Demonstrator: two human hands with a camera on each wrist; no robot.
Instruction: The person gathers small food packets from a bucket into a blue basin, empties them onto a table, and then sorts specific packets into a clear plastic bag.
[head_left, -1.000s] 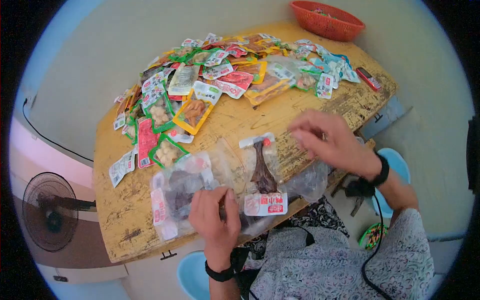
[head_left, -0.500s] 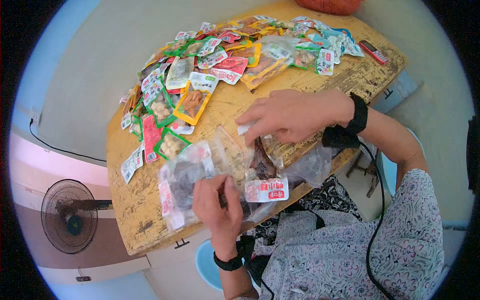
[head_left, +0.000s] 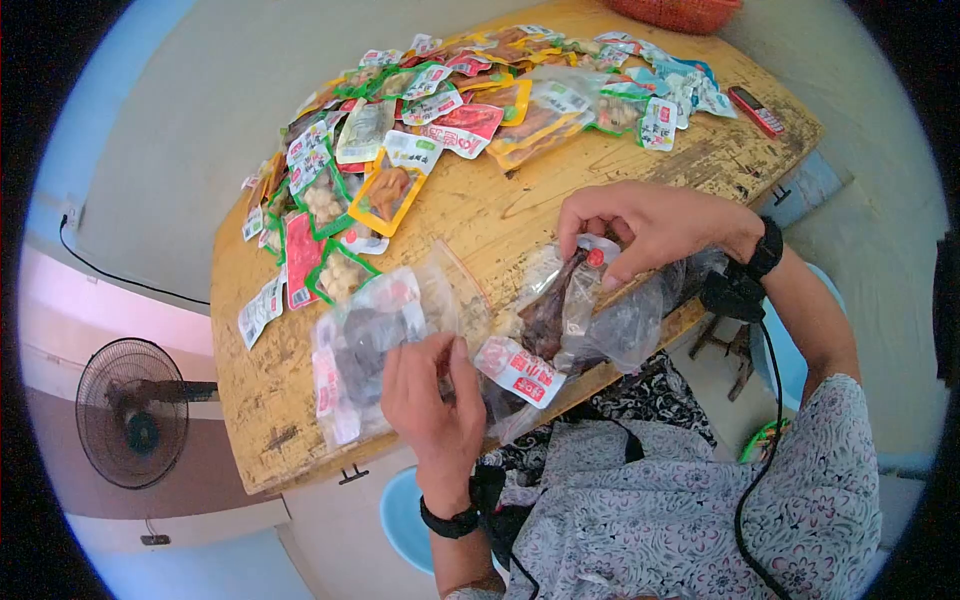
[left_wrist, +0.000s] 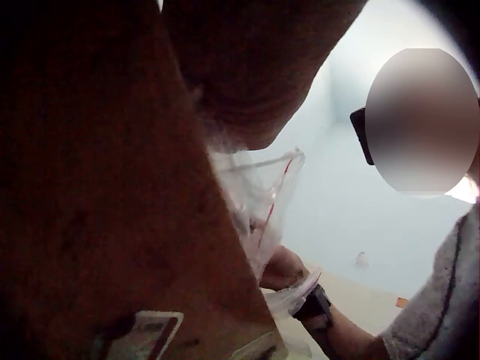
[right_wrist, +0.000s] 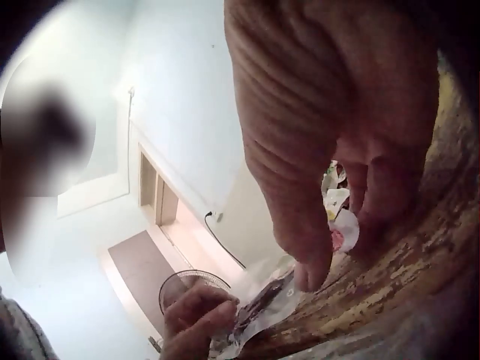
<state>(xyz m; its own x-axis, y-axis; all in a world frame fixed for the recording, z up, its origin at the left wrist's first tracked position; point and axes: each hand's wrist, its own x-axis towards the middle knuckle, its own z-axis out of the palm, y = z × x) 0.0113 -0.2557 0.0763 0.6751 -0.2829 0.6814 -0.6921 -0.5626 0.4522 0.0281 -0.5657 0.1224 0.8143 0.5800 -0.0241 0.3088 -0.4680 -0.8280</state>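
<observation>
In the head view, the right hand (head_left: 660,228) pinches the top end of a clear packet (head_left: 545,318) that holds a dark brown piece and has a white and red label at its lower end. The right wrist view shows that hand's thumb and fingers at the packet's white end (right_wrist: 343,231). My left hand (head_left: 436,408) has curled fingers at the edge of a large clear zip bag (head_left: 445,290) with dark packets inside; its grip on the bag's edge is partly hidden. The bag's red seal line (left_wrist: 271,217) shows in the left wrist view.
A large pile of coloured food packets (head_left: 388,192) covers the table's far and left parts. A red phone (head_left: 757,111) lies at the right, near a red basket (head_left: 680,12). Another clear bag (head_left: 625,325) lies by the front edge. A fan (head_left: 132,413) stands at the left.
My right hand came in over the dark packet's top, then moved back right with it pinched. The packet now lies tilted, top end toward the right. The left hand stays at the zip bag.
</observation>
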